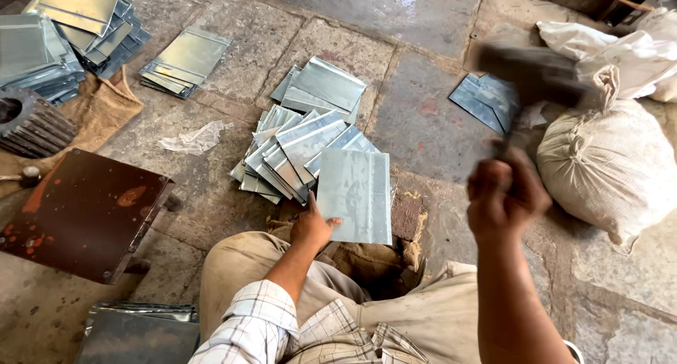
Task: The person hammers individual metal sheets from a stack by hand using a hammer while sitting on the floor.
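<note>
My left hand [312, 226] holds the near left corner of a flat galvanised metal sheet [356, 195] that lies on a block over burlap in front of my knees. My right hand [504, 195] is raised and closed around the handle of a hammer [536, 78], whose dark head is blurred by motion above and to the right of the sheet. A fanned pile of similar folded-edge metal sheets [296, 149] lies just beyond the held sheet.
More sheet stacks lie at far left [77, 32], upper left [185, 62] and upper right [486, 99]. A rusty brown metal plate [84, 212] sits at left, a toothed metal piece [32, 124] beyond it. Filled sacks [610, 163] stand at right. Dark sheets [137, 332] lie near my left knee.
</note>
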